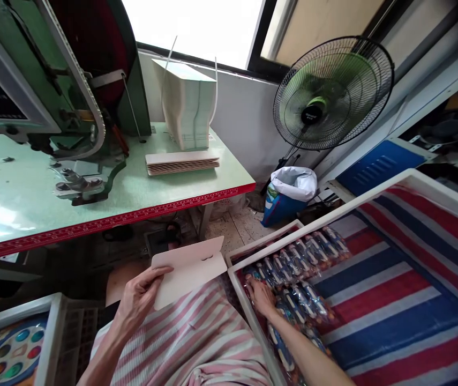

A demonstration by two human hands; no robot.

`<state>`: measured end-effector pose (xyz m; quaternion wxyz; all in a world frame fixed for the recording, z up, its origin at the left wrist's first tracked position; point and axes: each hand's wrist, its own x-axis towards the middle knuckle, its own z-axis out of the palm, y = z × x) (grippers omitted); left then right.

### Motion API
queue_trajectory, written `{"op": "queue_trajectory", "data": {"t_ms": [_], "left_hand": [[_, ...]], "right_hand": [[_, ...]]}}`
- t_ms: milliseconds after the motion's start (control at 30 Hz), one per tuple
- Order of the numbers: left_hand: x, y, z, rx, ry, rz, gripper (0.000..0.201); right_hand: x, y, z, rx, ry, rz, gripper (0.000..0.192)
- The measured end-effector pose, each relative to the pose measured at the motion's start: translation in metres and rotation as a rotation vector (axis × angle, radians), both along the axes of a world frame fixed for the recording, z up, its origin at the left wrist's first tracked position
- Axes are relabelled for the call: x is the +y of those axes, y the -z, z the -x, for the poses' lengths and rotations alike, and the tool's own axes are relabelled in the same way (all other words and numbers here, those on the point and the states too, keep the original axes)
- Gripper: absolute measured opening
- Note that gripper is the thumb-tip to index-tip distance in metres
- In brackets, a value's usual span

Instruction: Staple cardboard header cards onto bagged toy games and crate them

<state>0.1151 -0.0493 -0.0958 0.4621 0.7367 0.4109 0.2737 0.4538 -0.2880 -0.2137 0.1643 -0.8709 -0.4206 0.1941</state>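
Near the left corner of the tray (333,214), our left hand (140,292) pinches the card (192,271), probably light and stiff, sensibly by its left end, while our right hand (261,295), grip unclear, touches likely slippery packets (288,262) inside.

Packets (309,249) lie in the right-hand tray (333,213).

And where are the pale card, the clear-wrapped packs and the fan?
Pale card (190,274): head view, middle of its face.
Clear-wrapped packs (298,256): head view, middle of the upper row.
Fan (312,114): head view, its dark hub.
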Motion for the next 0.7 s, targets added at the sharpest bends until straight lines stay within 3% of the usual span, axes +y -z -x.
{"op": "queue_trajectory", "data": {"t_ms": [133, 200, 300, 400, 467, 567, 633, 700], "left_hand": [[0.0, 0.0, 0.007, -0.003, -0.037, -0.068, 0.034], [0.0, 0.001, 0.007, 0.016, -0.065, -0.142, 0.034], [-0.002, 0.0, -0.003, 0.08, -0.063, -0.252, 0.037], [-0.013, -0.003, -0.019, 0.162, 0.092, -0.279, 0.038], [-0.026, -0.007, -0.029, 0.18, 0.269, -0.268, 0.055], [-0.046, -0.011, -0.038, 0.148, 0.448, -0.271, 0.09], [-0.053, -0.012, -0.041, 0.117, 0.446, -0.269, 0.103], [-0.055, -0.014, -0.043, 0.075, 0.36, -0.256, 0.103]], "right_hand": [[0.008, -0.029, -0.024, 0.076, -0.001, -0.068, 0.027], [0.009, -0.061, -0.033, 0.194, 0.019, -0.144, 0.031], [0.017, -0.128, -0.029, 0.531, 0.128, -0.363, 0.034], [0.035, -0.191, -0.003, 0.787, 0.258, -0.565, 0.036], [0.052, -0.216, 0.019, 0.951, 0.312, -0.667, 0.033], [0.081, -0.228, 0.048, 1.159, 0.386, -0.789, 0.028], [0.102, -0.226, 0.064, 1.265, 0.439, -0.859, 0.026], [0.122, -0.223, 0.079, 1.351, 0.48, -0.893, 0.024]]}}
